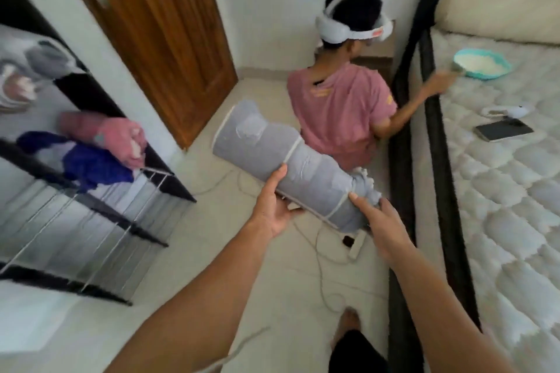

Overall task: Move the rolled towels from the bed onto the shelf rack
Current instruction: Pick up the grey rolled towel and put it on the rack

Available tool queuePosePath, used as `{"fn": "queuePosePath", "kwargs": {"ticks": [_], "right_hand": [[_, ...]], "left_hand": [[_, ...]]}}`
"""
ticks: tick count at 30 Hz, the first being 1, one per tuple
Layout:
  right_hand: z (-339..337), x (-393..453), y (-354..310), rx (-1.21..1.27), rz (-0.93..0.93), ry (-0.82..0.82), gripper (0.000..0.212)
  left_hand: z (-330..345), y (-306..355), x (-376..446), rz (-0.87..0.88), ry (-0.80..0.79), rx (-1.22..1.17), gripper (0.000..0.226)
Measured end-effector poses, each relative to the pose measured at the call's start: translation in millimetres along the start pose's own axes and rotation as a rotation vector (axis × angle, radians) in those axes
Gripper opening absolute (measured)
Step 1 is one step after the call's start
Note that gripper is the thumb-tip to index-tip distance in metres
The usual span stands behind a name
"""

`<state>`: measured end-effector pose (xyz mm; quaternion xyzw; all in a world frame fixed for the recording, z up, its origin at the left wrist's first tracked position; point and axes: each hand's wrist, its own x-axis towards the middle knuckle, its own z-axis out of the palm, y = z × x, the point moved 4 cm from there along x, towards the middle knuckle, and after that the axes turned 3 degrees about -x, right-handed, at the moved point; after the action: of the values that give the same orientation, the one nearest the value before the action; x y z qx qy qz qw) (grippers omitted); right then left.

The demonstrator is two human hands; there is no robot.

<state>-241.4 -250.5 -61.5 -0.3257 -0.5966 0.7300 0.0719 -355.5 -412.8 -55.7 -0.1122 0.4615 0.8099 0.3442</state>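
- Between the rack point(91, 212) and the bed point(500, 191), above the floor point(272, 281), a grey towel point(291, 169) rolled into a long cylinder is held in the air by both hands; it is tied with pale cord and lies slanted, its far end toward the door point(157, 30)
- its middle is gripped from below by the left hand point(272, 212), thumb up along the near side; its near end is clasped by the right hand point(381, 227), fingers spread over the cloth
- on the rack's upper tiers a pink towel point(115, 136), a blue towel point(91, 160) and blurred grey cloth are seen; the lower tiers are bare wire
- beside the bed a person in a pink shirt point(339, 109) is seated, one arm stretched to a teal bowl point(481, 63) on the mattress; a phone point(503, 130) lies nearby
- under the towel a cable and power strip point(357, 245) lie on the floor
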Motion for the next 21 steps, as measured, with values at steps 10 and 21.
{"fn": "queuePosePath", "kwargs": {"ticks": [10,21], "right_hand": [[219,-17,18,-0.206,0.039,-0.443,0.064],[431,17,51,-0.278,0.274,-0.791,0.046]], "left_hand": [[-200,79,-102,0.252,0.287,-0.306,0.057],[-343,173,-92,0.263,0.665,-0.503,0.087]]}}
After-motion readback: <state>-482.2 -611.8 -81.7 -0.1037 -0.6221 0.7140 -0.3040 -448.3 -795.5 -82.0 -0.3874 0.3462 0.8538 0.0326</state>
